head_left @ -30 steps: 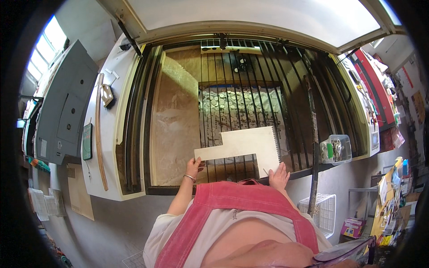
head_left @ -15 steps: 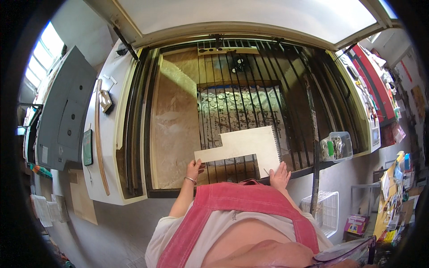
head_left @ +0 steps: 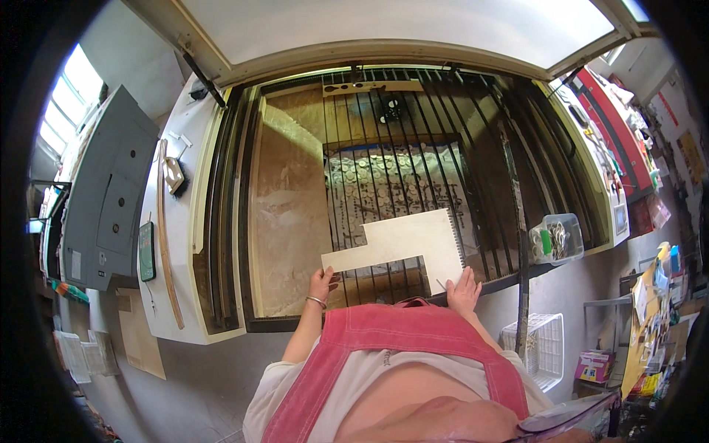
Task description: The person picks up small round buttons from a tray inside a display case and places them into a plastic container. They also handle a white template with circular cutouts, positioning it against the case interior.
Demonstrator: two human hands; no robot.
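A thin pale board [head_left: 406, 238], cut in a stepped shape with a row of small teeth along its right edge, lies over dark metal slats [head_left: 367, 177] inside a machine bed. My left hand [head_left: 320, 286], with a bangle at the wrist, pinches the board's lower left end; the fingertips are partly under it. At the lower right corner my right hand [head_left: 464, 291] grips the board by its edge, fingers stretched along it. Small round offcuts [head_left: 384, 168] show below the slats.
A raised lid [head_left: 399, 33] hangs over the bed. To the right, a clear plastic box [head_left: 557, 240] with rings sits on the rim, above a white basket [head_left: 543, 347]. A green-cased device [head_left: 148, 251] and a long wooden strip [head_left: 170, 251] lie on the left ledge.
The view has shifted slightly. Both hands and the board stay in nearly the same place on the slats.
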